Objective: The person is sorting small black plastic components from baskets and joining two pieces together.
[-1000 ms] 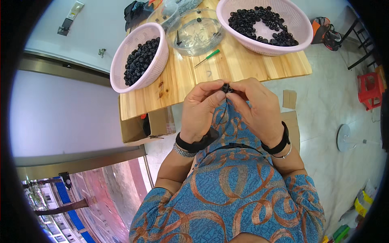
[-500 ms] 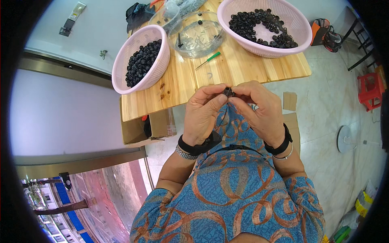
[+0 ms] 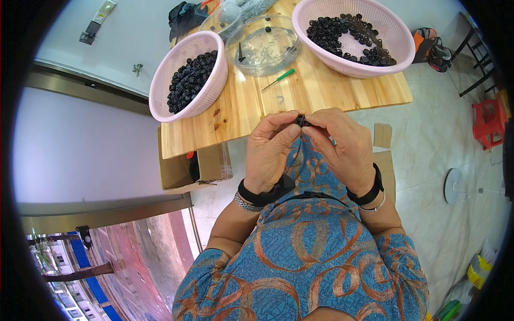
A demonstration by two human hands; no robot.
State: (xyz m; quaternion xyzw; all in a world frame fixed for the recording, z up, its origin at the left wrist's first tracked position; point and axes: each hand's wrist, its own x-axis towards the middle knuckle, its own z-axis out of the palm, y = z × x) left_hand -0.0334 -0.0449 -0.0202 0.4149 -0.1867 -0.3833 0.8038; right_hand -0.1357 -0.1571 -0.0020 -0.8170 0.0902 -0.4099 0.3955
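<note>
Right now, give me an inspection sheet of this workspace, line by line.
Surface: wooden table, its near edge just past the hands.
Job's things: small black part pinched between both hands; left pink basket and right pink basket hold more black parts.
Clutter: clear bowl with small metal bits, green-handled screwdriver, dark bundle at the far edge.
Grippers: left hand and right hand both closed on the part, fingers meeting above the lap.
Cables: nothing seen.
Surroundings: cardboard box under the table, red stool, tiled floor.
</note>
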